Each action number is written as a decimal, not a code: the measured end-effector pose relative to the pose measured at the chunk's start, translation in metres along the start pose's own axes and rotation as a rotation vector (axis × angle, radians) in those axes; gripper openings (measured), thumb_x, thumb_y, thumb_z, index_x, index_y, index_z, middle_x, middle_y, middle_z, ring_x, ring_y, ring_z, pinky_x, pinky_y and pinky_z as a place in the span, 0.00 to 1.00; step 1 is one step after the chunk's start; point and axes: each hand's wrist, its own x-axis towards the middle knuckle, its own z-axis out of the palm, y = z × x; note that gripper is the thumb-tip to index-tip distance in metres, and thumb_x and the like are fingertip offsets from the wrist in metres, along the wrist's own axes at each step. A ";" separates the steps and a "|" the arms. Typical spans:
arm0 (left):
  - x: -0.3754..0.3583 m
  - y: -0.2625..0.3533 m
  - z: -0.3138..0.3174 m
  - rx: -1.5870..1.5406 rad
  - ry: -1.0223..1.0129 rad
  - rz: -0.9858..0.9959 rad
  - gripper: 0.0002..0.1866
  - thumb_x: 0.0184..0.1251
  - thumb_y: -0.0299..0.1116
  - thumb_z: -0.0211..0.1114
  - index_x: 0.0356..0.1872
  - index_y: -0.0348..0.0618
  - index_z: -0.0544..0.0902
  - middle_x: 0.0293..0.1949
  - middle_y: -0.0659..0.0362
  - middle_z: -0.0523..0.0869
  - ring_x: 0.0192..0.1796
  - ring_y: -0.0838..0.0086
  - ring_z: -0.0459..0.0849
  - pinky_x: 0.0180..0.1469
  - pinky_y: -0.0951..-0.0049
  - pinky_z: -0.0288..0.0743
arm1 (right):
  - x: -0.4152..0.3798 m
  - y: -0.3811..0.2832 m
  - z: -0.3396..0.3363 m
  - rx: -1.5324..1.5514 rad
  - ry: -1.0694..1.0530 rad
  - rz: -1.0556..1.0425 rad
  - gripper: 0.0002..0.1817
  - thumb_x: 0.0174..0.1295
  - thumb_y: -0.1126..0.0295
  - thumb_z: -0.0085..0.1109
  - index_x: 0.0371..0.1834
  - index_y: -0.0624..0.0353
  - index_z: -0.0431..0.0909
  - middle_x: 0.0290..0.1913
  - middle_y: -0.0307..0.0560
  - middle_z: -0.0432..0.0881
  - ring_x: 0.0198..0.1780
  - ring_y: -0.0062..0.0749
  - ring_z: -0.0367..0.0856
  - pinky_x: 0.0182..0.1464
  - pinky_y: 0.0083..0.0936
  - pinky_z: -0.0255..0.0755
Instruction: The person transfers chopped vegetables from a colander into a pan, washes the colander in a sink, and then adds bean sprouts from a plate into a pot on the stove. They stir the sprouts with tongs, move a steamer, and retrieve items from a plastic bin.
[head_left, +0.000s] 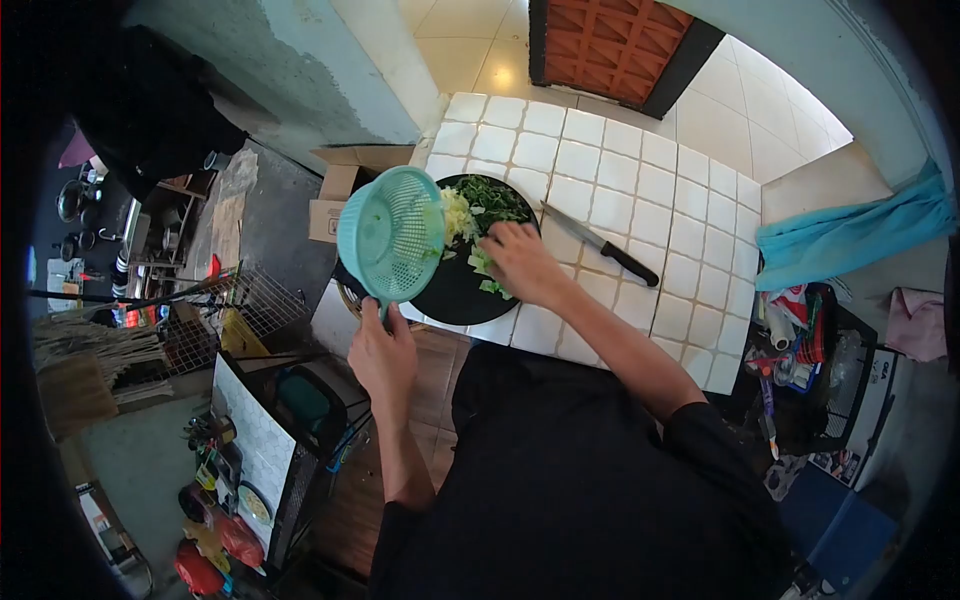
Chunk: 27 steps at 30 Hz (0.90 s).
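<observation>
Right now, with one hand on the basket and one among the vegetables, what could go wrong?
Some chopped vegetables might slip off the board beside the tilted basket. The uncovered knife lies close to the right hand; a careless sweep could touch it. Only the left hand holds the basket, at one side, so it may tip if loaded.

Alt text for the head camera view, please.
A person's left hand holds a turquoise strainer by its handle at the edge of a round black board, while the right hand is at chopped greens on it. A knife lies nearby on the white tiled counter.
</observation>
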 end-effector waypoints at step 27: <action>0.066 -0.042 0.011 -0.216 -0.304 0.268 0.09 0.68 0.35 0.57 0.36 0.40 0.73 0.23 0.49 0.82 0.28 0.51 0.83 0.29 0.53 0.74 | 0.048 -0.062 0.021 -0.097 0.228 0.138 0.12 0.46 0.77 0.60 0.37 0.62 0.80 0.45 0.50 0.74 0.53 0.45 0.73 0.57 0.39 0.66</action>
